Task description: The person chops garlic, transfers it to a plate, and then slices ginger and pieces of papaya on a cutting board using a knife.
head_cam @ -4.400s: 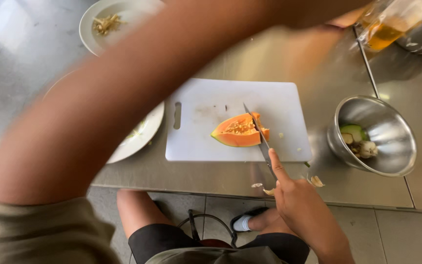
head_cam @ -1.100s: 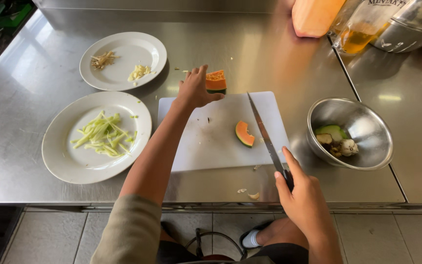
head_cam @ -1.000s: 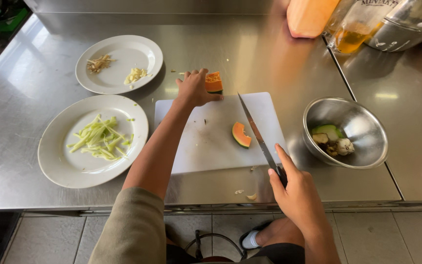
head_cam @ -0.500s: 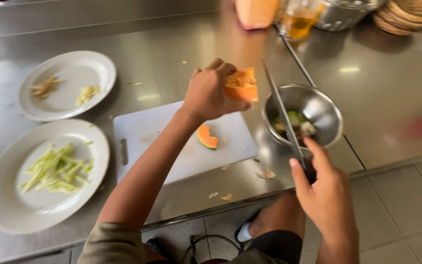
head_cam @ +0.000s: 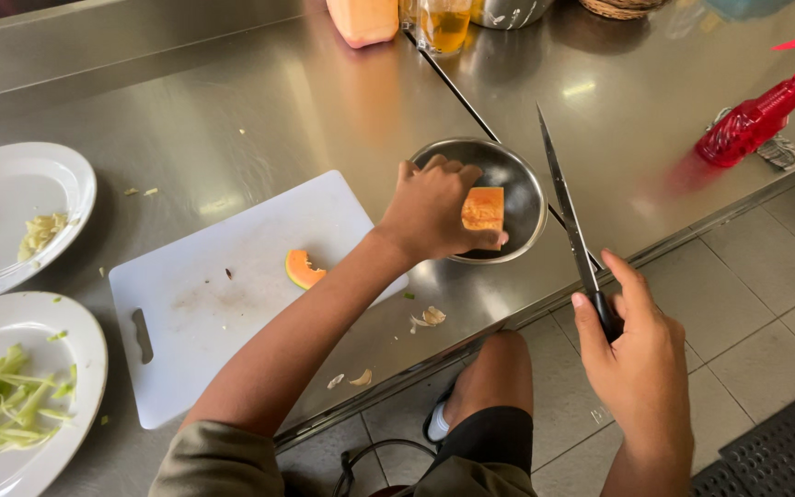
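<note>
Papaya chunk, blocky orange, pinched above round steel bowl.

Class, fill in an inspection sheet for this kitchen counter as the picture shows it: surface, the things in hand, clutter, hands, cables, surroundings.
Surface: steel counter with a white cutting board on it; scraps lie near the front edge.
Things in hand: orange papaya piece held over the metal bowl; a small papaya slice lies on the board.
Clutter: two white plates, one with green strips, one with pale shreds; red spray bottle; glass of amber liquid.
Hands: left hand grips the papaya piece; right hand holds a knife, blade pointing up and away.
Cables: a dark cord below the counter edge.
Surroundings: tiled floor, dark mat at the corner.
</note>
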